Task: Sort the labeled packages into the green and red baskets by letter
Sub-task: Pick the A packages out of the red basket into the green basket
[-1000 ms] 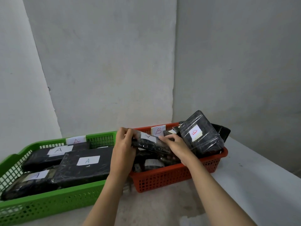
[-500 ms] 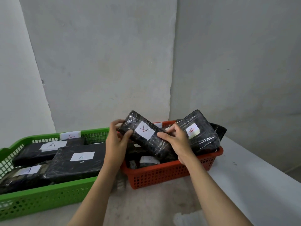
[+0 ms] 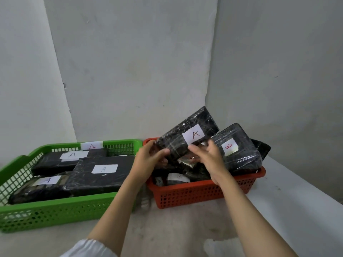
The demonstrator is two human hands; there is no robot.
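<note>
While both hands hold the package marked A [image 3: 187,135] above the red basket [image 3: 204,191], the deciding relation is the direction from that package to the green basket [image 3: 55,212]. The package is raised clear of the red basket's contents, with its long axis tilted: the lower end points toward the person's left, the upper end toward the far right. Its white label faces the camera and the letter reads A.

The left hand [image 3: 148,160] grips the lower left end, with the thumb on the front face and the fingers curled behind. The right hand [image 3: 206,156] pinches the lower edge just below the label, fingers curled round it. Neither hand is free.

The green basket stands to the left of the red basket, their walls just beside each other on the worktop [image 3: 176,230]. It carries an A tag on its far wall and holds flat packages labelled A. The red basket holds a package marked B [image 3: 235,151], propped just to the right of the held package.

By the letter, the held package belongs in the green basket, so the move called for is judged to be a transfer leftward. The left hand is nearer that basket and is better placed to lead. A near-level long axis would suit laying the package on the flat stack.
</note>
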